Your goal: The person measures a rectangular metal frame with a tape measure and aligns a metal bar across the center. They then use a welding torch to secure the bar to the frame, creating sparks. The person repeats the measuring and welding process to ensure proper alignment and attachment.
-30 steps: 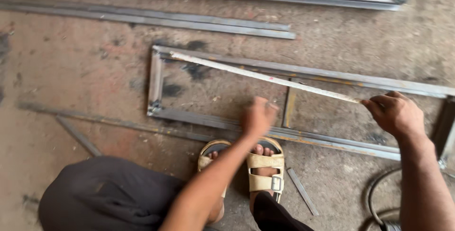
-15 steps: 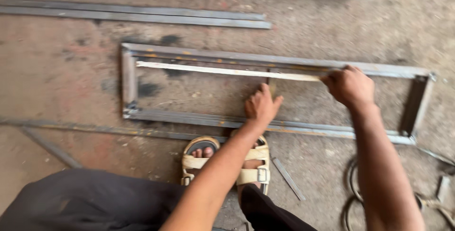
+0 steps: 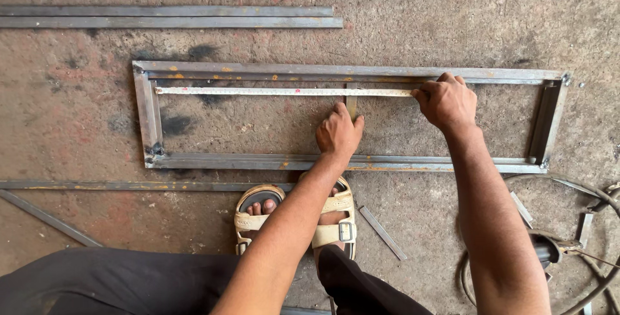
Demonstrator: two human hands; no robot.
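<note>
A rectangular steel frame (image 3: 150,115) lies flat on the concrete floor. A tape measure blade (image 3: 284,91) is stretched along the inside of its far rail from the left end. My right hand (image 3: 447,102) grips the tape's right end near the far rail. My left hand (image 3: 338,133) rests inside the frame on a short upright cross piece (image 3: 351,103) between the two long rails, fingers curled on it.
Long steel strips (image 3: 168,16) lie beyond the frame, and others (image 3: 116,186) lie near me. My sandalled feet (image 3: 258,215) stand just below the near rail. A short metal offcut (image 3: 382,232) and coiled cables with a tool (image 3: 562,247) lie at the right.
The view has shifted so the whole frame shows. The tape now lies level along the far rail. My left hand moved onto the cross piece; my right hand holds the tape's end further right.
</note>
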